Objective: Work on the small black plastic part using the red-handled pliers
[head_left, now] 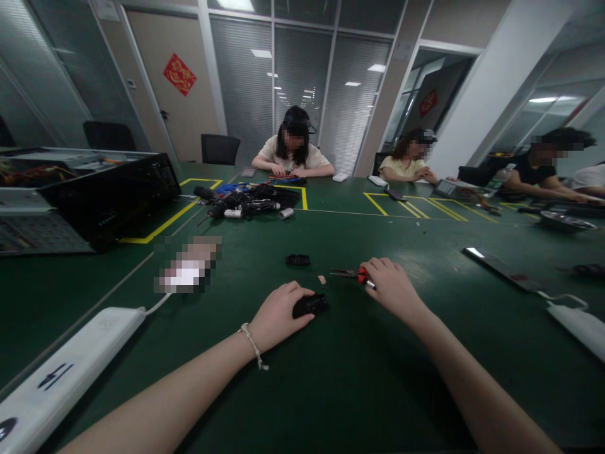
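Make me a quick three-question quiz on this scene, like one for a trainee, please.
1. Which hand holds the red-handled pliers?
2. True or false: the left hand is wrapped around a phone.
3. What colour is the tape on the green table? A) red B) yellow C) blue

Key:
1. The right hand.
2. False; it grips a black part.
3. B.

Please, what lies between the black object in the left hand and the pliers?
One small tan piece lies between the black object and the pliers, as the head view shows.
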### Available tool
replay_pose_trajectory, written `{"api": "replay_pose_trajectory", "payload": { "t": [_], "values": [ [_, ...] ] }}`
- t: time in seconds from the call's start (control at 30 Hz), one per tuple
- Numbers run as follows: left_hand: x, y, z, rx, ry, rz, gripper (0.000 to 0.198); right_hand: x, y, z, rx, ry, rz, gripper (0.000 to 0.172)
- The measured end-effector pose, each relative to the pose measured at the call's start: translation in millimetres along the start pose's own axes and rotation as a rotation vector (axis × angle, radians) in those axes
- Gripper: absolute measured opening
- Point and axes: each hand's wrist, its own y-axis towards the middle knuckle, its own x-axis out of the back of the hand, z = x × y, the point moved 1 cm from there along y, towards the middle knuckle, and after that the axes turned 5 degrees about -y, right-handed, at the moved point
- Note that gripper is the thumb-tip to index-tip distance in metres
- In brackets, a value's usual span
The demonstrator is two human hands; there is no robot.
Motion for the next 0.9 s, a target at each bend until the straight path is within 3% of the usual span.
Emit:
{"api": "replay_pose_trajectory", "payload": {
  "t": [0.2,0.4,0.47,0.6,0.9],
  "values": [
    [-0.6,-1,1,-0.02,0.009,-0.008,0.037,16,2,3,-0.061,0.089,-0.188,0.031],
    [0.8,-1,-1,-0.012,0.008,-0.009,0.035,8,2,4,-0.125,0.326,-0.162,0.037],
    [0.9,-1,-1,-0.015,0.004,-0.008,0.035,0,4,1,-0.213,0.4,-0.213,0.038],
    [0.2,-1,1,-0.012,-0.006,-0.008,0.035,-11,7,-9,-0.4,0.471,-0.145,0.03],
    [0.7,-1,0,-0.002,0.004,0.003,0.036,5,5,2,-0.205,0.525,-0.13,0.026]
  ]
}}
